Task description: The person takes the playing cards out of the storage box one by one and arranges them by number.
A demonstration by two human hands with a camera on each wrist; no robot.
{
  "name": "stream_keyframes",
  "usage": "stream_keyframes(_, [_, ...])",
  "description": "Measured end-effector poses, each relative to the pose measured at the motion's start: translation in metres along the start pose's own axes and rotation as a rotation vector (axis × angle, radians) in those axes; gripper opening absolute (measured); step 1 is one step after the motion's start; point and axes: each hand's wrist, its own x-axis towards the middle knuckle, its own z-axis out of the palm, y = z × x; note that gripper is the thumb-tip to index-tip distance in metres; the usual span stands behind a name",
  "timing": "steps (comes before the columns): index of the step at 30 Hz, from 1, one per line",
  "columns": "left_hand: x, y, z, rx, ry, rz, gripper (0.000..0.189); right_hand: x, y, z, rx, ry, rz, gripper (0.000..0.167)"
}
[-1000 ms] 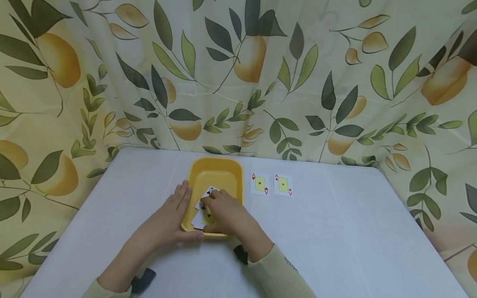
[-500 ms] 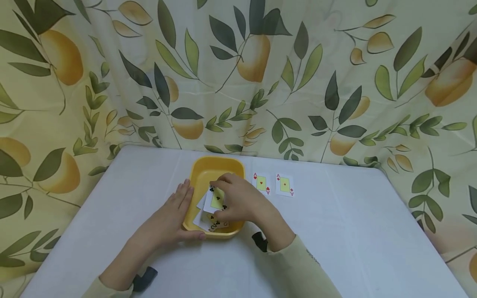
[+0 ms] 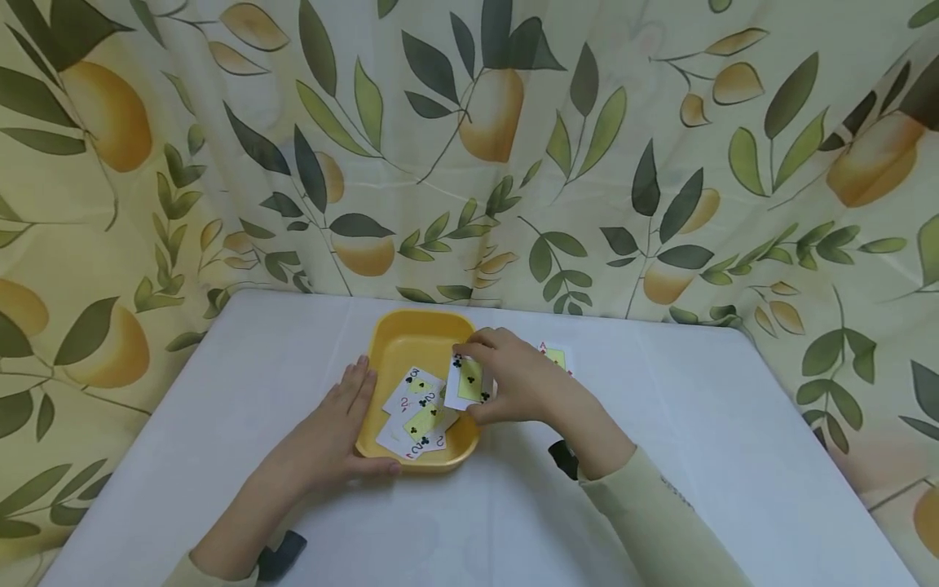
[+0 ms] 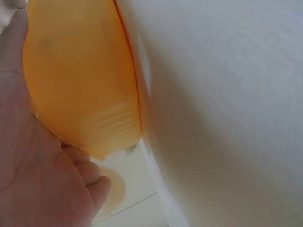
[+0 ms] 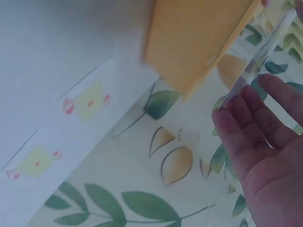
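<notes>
- Pinching a clubs card (image 3: 469, 381), the right hand (image 3: 526, 379) had it at nine o'clock, over the yellow tray (image 3: 420, 336).
- Straight-fingered, the left hand (image 3: 332, 428) touched the tray, card at two o'clock.

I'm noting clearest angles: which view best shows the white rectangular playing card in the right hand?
The head view: the white rectangular playing card faces it, showing black clubs and a yellow panel, though the right hand hides one edge. The right wrist view shows it nearly edge-on; the left wrist view doesn't show it.
</notes>
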Motion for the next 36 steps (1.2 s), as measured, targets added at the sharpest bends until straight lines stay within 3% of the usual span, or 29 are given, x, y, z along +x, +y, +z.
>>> stream_keyframes(7, [-0.002, 0.001, -0.001, 0.001, 0.000, -0.002, 0.134, -0.014, 0.023, -0.005, -0.042, -0.013, 0.048, 0.085])
stream_keyframes(17, [-0.001, 0.003, -0.002, -0.007, -0.003, -0.005, 0.135, -0.029, 0.059, -0.009, -0.085, -0.012, 0.065, 0.081])
stream_keyframes(36, [0.000, 0.000, 0.002, -0.008, -0.002, -0.004, 0.136, -0.052, 0.117, -0.014, -0.101, -0.006, 0.181, 0.079])
